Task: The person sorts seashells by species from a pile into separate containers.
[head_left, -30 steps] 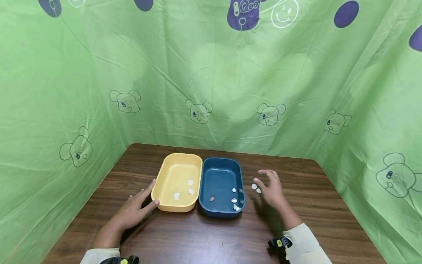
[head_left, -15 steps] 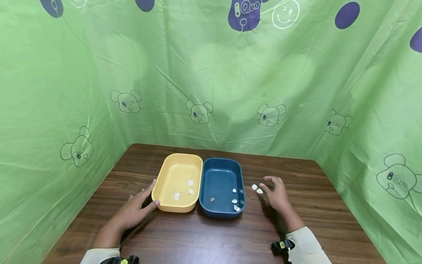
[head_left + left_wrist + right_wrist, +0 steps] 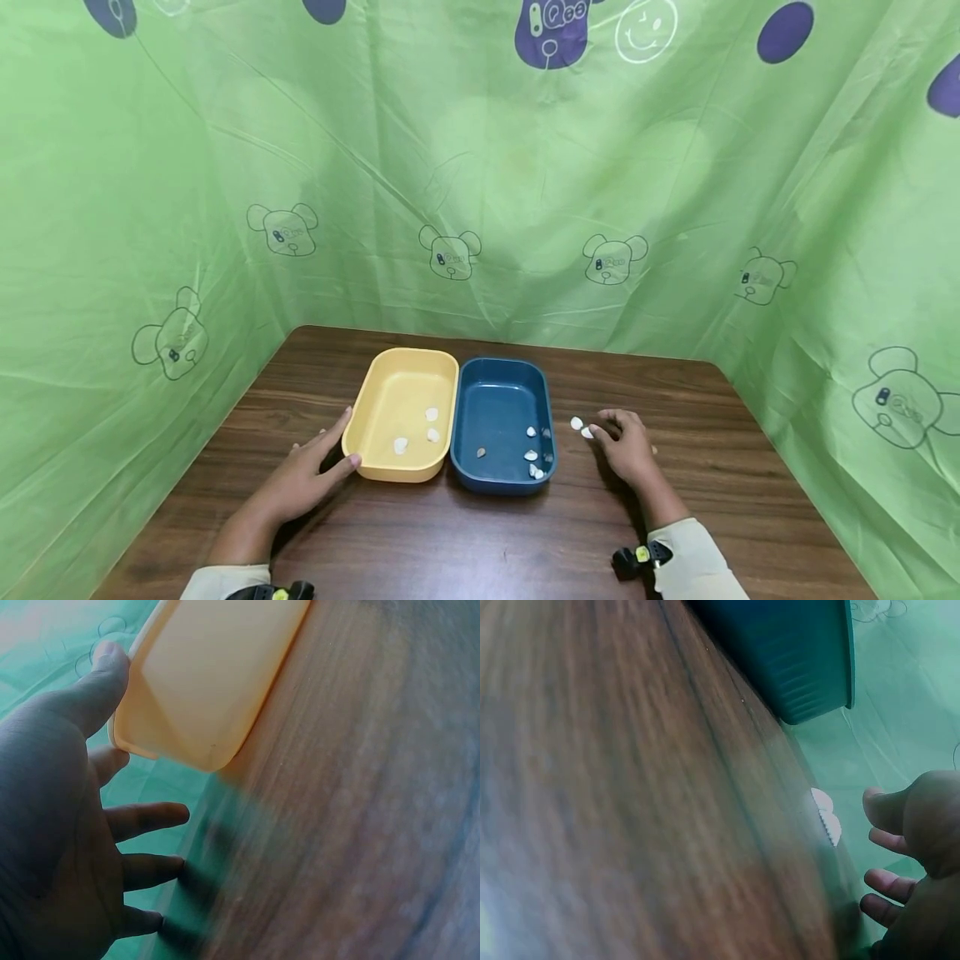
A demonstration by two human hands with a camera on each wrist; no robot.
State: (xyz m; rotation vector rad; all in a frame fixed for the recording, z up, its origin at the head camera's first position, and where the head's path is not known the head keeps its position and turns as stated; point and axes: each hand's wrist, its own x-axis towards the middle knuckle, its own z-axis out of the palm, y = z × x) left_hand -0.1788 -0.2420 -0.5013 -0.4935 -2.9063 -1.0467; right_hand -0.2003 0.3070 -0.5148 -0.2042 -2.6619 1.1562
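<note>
My left hand (image 3: pixel 303 479) rests on the near left corner of a yellow tray (image 3: pixel 366 400), thumb and index finger touching it. The other fingers are spread, as the left wrist view shows. Inside the tray lie 3 pale seashells (image 3: pixel 401 446). Right of the blue tray, my right hand (image 3: pixel 630 450) hovers low with loosely bent fingers. Two white seashells (image 3: pixel 576 422) lie on the table by its thumb. The right wrist view shows these white shells (image 3: pixel 830 825) apart from the thumb, with nothing visible in the hand.
A blue tray (image 3: pixel 495 400) stands against the yellow one, holding several small white shells (image 3: pixel 531 456) and a brown one (image 3: pixel 481 452). A small pale thing (image 3: pixel 655 450) peeks out behind my right hand. Green curtains (image 3: pixel 525 292) surround the wooden table (image 3: pixel 480 542).
My right hand first drew back to the right from the white shells, its fingers bending more, then came slightly nearer to them. The left hand stays at the yellow tray.
</note>
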